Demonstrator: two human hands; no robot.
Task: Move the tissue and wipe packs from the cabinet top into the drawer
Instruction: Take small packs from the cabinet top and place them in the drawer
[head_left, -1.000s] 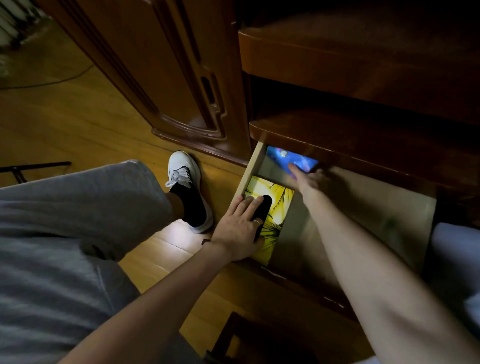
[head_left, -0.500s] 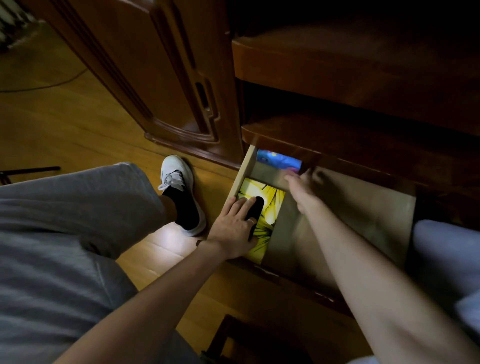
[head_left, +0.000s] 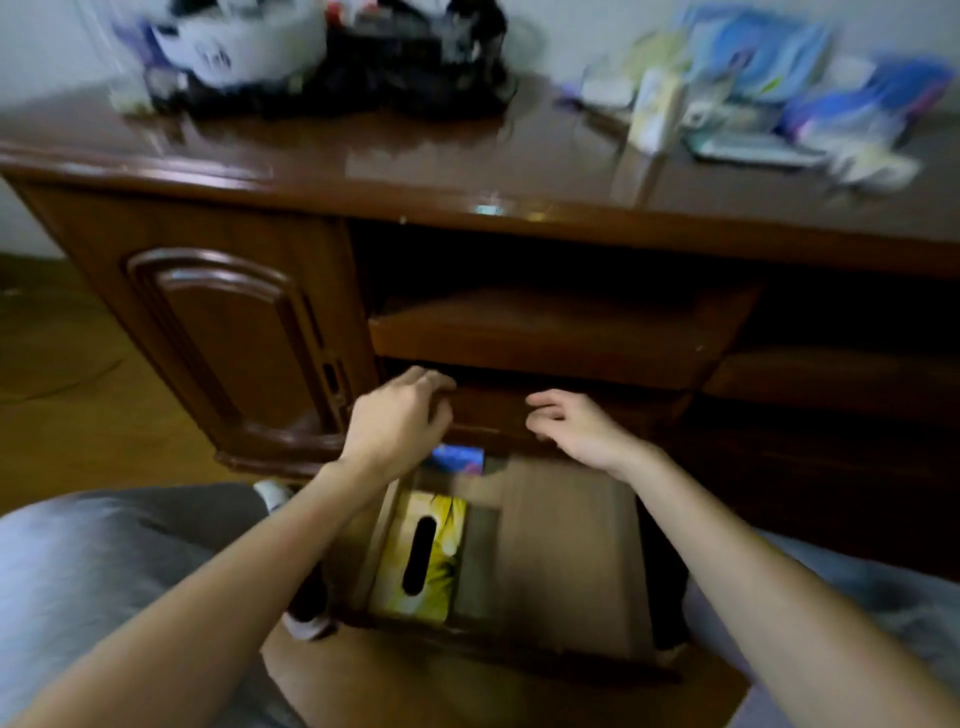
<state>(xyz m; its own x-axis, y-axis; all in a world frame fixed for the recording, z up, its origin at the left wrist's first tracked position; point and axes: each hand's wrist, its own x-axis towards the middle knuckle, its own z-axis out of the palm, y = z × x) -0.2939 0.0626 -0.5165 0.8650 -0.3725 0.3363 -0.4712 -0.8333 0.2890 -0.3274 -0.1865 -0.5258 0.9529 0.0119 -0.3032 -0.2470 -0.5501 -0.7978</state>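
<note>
While packs (head_left: 810, 93) clutter cabinet top (head_left: 467, 156) at 1 o'clock, drawer (head_left: 566, 545) stands open; left hand (head_left: 397, 415) & right hand (head_left: 574, 423) loosely curled, empty, w/ fingers apart.

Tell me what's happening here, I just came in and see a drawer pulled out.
A seated person is packing tissue packs into the open wooden drawer. A yellow tissue box and a blue pack already lie along its left side. Both the left hand and right hand are empty, raised above the drawer. Several blurred blue and white packs remain on the glossy brown cabinet top.
</note>
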